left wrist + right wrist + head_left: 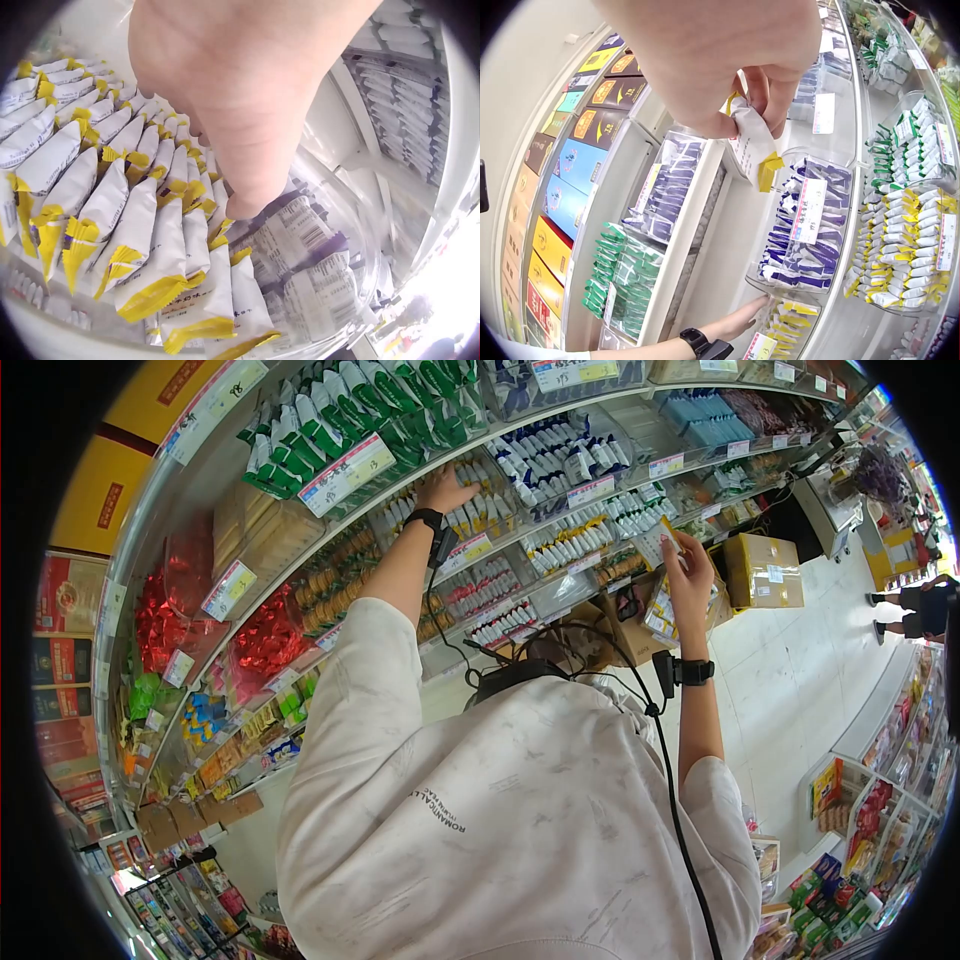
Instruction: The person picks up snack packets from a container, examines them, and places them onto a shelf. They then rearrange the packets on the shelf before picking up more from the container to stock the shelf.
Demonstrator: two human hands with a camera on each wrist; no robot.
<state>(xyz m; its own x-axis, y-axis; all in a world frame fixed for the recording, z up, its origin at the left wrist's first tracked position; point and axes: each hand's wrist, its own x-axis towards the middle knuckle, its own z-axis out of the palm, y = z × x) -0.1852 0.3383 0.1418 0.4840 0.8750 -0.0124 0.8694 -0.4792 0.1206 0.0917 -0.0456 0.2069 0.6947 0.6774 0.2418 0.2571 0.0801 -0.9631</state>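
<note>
My left hand [445, 492] reaches over a clear bin of white packets with yellow ends. In the left wrist view the hand [232, 97] lies over rows of these packets [112, 199], its thumb tip right at them; the other fingers are mostly hidden. From the right wrist view, its fingers [744, 318] look extended at the bin's edge. My right hand [688, 585] is raised on the right. In the right wrist view its thumb and fingers pinch a single white snack packet [751, 139] with yellow ends.
Purple-and-white packets [296, 255] lie beside the yellow-ended ones. Green-and-white packets [310, 430] fill a shelf above, with a price tag [347, 474] in front. A cardboard box [763, 571] stands on the floor at right. A dark cable [680, 810] runs down my shirt.
</note>
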